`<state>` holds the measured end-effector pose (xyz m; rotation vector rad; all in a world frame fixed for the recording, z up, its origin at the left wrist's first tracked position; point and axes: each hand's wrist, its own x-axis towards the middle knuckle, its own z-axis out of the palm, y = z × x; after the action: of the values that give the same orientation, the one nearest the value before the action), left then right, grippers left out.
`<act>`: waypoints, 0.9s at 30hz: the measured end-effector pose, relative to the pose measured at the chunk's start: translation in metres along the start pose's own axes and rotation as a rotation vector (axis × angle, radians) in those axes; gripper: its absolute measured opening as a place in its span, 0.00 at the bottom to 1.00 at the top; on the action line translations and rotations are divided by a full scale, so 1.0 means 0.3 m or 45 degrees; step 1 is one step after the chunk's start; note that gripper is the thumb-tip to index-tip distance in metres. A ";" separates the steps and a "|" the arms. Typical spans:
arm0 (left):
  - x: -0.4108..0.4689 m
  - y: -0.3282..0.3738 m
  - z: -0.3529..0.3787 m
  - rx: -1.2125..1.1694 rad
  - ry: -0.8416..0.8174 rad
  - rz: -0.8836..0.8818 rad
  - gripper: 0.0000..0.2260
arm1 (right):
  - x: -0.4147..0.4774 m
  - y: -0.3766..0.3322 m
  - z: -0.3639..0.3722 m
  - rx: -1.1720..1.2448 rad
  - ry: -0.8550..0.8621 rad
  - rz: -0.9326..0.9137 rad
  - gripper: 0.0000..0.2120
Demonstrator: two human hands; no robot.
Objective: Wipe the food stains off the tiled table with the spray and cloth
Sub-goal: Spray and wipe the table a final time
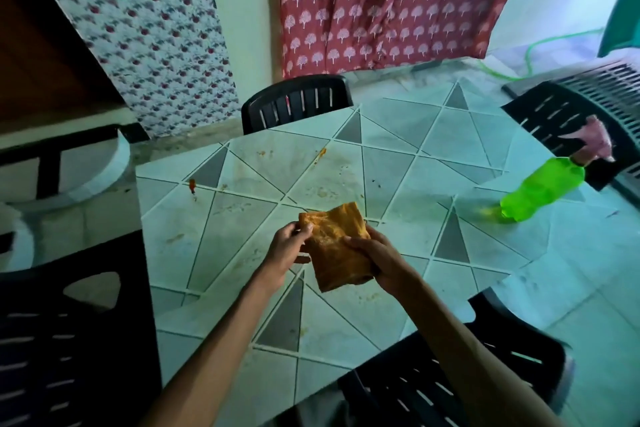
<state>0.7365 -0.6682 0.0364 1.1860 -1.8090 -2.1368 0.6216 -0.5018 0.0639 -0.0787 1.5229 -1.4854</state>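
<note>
1. Head view: a folded orange-brown cloth [332,246] is held just above the near-middle of the pale tiled counter [398,163], which is patterned with grey triangles. Both hands hold it.
2. The left hand [289,248] pinches the cloth's left edge, thumb on top and fingers curled beneath.
3. The right hand [382,262] grips the cloth's right side, its fingers wrapped over the fabric.
4. A bright green plastic spray bottle [542,192] with a pink trigger head stands on the counter's right side, well apart from the hands.
5. An orange food blob [192,185] sits near the counter's left edge, and an orange smear [322,152] lies toward the far edge. Faint brownish smudges spread over the tiles between them.
6. A black slatted plastic chair [294,104] stands at the counter's far side.
</note>
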 end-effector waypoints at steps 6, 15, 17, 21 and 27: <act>0.189 -0.024 -0.054 0.303 0.144 0.095 0.08 | 0.141 -0.059 0.018 -0.093 0.117 -0.105 0.17; 0.663 0.049 -0.226 1.382 0.300 0.487 0.36 | 0.625 -0.405 -0.052 -1.039 0.578 -0.516 0.25; 0.768 0.076 -0.252 1.499 0.312 0.547 0.39 | 0.751 -0.496 -0.067 -1.288 0.742 -0.557 0.22; 0.878 0.081 -0.280 1.576 0.266 0.475 0.44 | 0.963 -0.582 -0.080 -1.718 0.915 -0.708 0.24; 0.885 0.008 -0.279 1.642 0.354 0.586 0.38 | 1.104 -0.468 -0.060 -2.088 0.454 -0.594 0.22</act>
<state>0.6028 -0.8774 -0.0901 0.8998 -2.9176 -0.3827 0.3578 -0.7335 -0.0165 -1.2145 2.7497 -0.1410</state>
